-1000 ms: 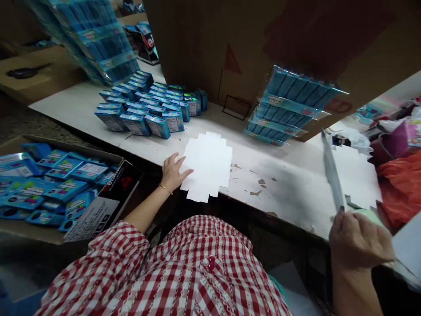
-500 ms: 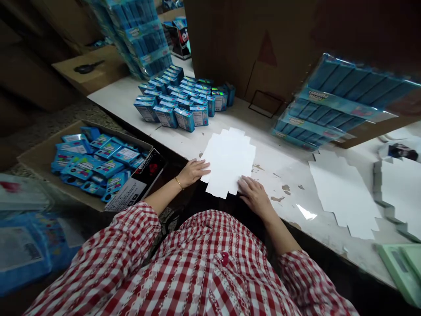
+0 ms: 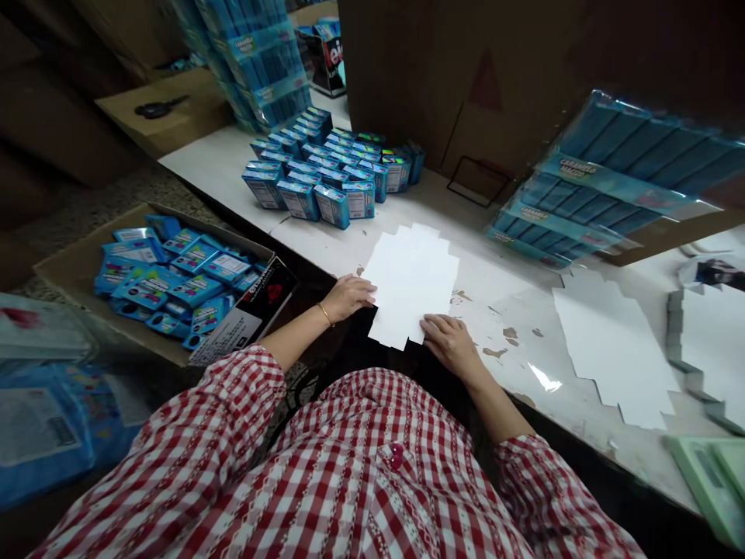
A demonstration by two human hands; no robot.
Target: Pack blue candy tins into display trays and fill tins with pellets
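Observation:
A white, die-cut cardboard box blank [image 3: 410, 279] lies flat at the near edge of the white table [image 3: 314, 242], overhanging it slightly toward my body. The fingers of my left hand [image 3: 350, 297] are closed on its left edge, and a thin bracelet circles that wrist. Over at the blank's lower right edge, my right hand [image 3: 449, 340] holds it with bent fingers. Both thumbs are mostly hidden.
Rows of small blue boxes [image 3: 314, 182] stand behind the blank. An open carton [image 3: 81, 299] of blue packs sits at left. Wrapped blue packs [image 3: 587, 190] lean at right, near more white blanks [image 3: 614, 349] and a pale green device [image 3: 707, 477].
The view has shifted slightly, so most things appear a little to the right. Both hands keep the same places on the blank's edges.

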